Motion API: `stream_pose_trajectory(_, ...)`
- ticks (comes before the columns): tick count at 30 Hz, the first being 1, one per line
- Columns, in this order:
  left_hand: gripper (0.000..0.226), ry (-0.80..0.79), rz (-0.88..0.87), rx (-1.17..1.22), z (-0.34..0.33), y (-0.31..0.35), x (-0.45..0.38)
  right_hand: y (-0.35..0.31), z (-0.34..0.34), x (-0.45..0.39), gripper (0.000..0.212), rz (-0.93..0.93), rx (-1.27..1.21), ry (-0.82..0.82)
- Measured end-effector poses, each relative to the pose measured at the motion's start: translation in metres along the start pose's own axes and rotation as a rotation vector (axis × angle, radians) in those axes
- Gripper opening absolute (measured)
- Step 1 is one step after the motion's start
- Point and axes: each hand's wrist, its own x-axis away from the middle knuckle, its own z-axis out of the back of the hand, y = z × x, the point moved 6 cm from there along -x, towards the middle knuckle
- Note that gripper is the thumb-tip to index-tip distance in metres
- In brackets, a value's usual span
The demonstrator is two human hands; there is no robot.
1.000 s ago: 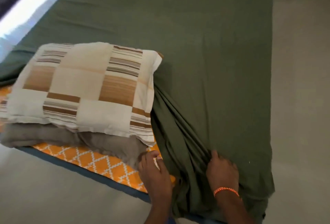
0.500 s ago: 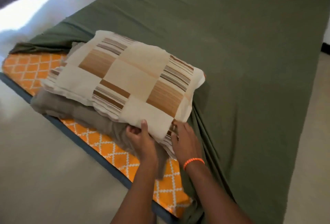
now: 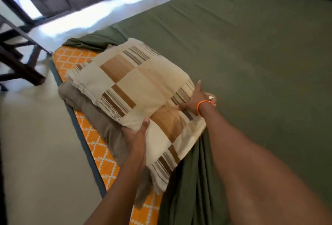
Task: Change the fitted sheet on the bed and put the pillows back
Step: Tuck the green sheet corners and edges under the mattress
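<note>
Two pillows: one checked pillow (image 3: 136,88), one grey pillow (image 3: 100,119); one green sheet (image 3: 242,49); two hands.

No lettering to call anywhere here: no words, labels, brands, numbers or signs can be read on anything in view.
</note>
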Motion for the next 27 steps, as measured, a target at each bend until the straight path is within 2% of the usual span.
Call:
stream_pose_trajectory(2, 0.105, 0.016, -0.065, 0.031, -0.017, 0.008, 0.013, 0.01, 0.006, -0.009, 0.089, 0.084, -0.13, 0.039)
stream_pose_trajectory(3, 0.093, 0.031, -0.1, 0.046, -0.027, 0.017, 0.023, 0.014, 0.012, -0.009, 0.071, 0.142, -0.185, 0.083)
stream_pose_trajectory(6, 0.063, 0.055, -0.227, 0.019, -0.072, 0.052, 0.063, 0.039, 0.052, 0.0, 0.035, 0.22, -0.259, 0.265)
stream_pose_trajectory(8, 0.044, 0.034, -0.261, -0.01, -0.117, 0.066, 0.094, 0.068, 0.096, 0.006, 0.022, 0.231, -0.232, 0.4)
stream_pose_trajectory(11, 0.04, -0.084, -0.296, -0.028, -0.195, 0.079, 0.13, 0.12, 0.162, 0.003, 0.019, 0.185, -0.212, 0.528)
stream_pose_trajectory(16, 0.053, -0.25, -0.385, -0.1, -0.331, 0.092, 0.168, 0.215, 0.274, -0.002, 0.014, 0.068, -0.196, 0.692)
stream_pose_trajectory(19, 0.07, -0.332, -0.301, -0.159, -0.397, 0.08, 0.18, 0.265, 0.322, -0.019, 0.019, -0.028, -0.15, 0.76)
stream_pose_trajectory(21, 0.08, -0.447, -0.217, -0.199, -0.432, 0.063, 0.182, 0.293, 0.346, -0.031, 0.035, -0.092, -0.032, 0.798)
stream_pose_trajectory(23, 0.077, -0.547, -0.158, -0.211, -0.445, 0.041, 0.181, 0.32, 0.347, -0.044, 0.064, -0.229, 0.055, 0.715)
stream_pose_trajectory(24, 0.071, -0.565, -0.137, -0.228, -0.444, 0.028, 0.179, 0.329, 0.342, -0.046, 0.069, -0.298, 0.059, 0.652)
stream_pose_trajectory(26, 0.064, -0.523, -0.11, -0.272, -0.424, 0.0, 0.174, 0.331, 0.314, -0.045, 0.054, -0.362, 0.052, 0.565)
stream_pose_trajectory(27, 0.063, -0.45, -0.113, -0.287, -0.405, -0.013, 0.165, 0.321, 0.289, -0.044, 0.043, -0.342, 0.048, 0.524)
